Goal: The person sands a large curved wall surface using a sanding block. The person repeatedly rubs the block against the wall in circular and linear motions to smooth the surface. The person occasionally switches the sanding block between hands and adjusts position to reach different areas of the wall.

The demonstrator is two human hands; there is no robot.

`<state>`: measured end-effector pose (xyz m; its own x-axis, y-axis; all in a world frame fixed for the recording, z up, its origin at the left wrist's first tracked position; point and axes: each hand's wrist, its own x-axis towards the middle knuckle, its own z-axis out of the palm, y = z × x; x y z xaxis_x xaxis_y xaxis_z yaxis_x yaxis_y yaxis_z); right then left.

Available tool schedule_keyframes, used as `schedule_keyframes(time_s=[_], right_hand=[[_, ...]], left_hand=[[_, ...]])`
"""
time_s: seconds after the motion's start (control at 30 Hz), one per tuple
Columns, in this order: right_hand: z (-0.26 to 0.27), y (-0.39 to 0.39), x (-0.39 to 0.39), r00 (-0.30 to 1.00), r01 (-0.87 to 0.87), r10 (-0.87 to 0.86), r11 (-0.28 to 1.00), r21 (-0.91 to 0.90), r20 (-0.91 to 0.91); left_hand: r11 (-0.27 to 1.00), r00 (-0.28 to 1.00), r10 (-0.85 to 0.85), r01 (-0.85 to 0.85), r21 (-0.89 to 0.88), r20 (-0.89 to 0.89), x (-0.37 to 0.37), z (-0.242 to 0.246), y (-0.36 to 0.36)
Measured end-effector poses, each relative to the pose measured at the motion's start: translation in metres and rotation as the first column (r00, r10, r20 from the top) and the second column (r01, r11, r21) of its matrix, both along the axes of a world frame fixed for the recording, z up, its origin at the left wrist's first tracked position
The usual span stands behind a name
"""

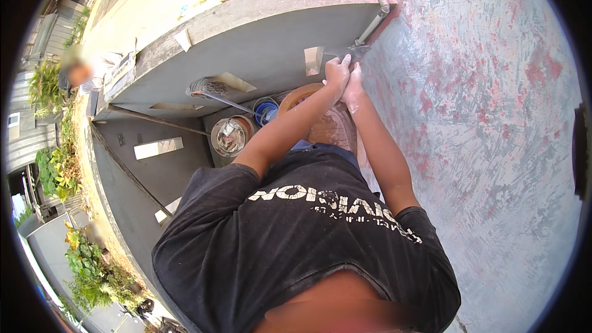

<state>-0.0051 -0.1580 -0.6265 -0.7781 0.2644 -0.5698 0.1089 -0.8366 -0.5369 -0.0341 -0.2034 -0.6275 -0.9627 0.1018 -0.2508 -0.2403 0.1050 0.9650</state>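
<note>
My left hand (337,74) and my right hand (354,87) are close together in front of me, both dusted white. Between and beyond their fingers is a wide, thin scraper blade (344,51), dark and partly blurred. The left thumb presses on its face, and the right fingers close around its near side; any handle is hidden. Just right of the hands rises a wall (462,92) with patchy whitish-grey filler over pink and red paint. Below the hands stands an orange-brown plastic chair (300,97), partly covered by my left arm.
A low grey wall (268,37) with slot openings runs ahead. A pale pipe (370,27) descends at the corner. Left of my arm are a bucket of whitish material (231,134), a blue bucket (266,110) and a mop (206,88). A person (95,71) is beyond the wall.
</note>
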Motion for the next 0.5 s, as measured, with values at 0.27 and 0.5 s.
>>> schedule_keyframes(time_s=[0.27, 0.5], right_hand=[[0.048, -0.004, 0.018, 0.985, 0.068, -0.137, 0.871, -0.486, -0.108], [0.118, -0.024, 0.031, 0.891, -0.186, 0.129, 0.978, -0.09, -0.435]], left_hand=[[0.771, 0.87, 0.133, -0.392, 0.502, 0.475, 0.01, 0.019, -0.03], [0.608, 0.849, 0.178, -0.492, 0.623, 0.498, -0.036, 0.04, -0.04]])
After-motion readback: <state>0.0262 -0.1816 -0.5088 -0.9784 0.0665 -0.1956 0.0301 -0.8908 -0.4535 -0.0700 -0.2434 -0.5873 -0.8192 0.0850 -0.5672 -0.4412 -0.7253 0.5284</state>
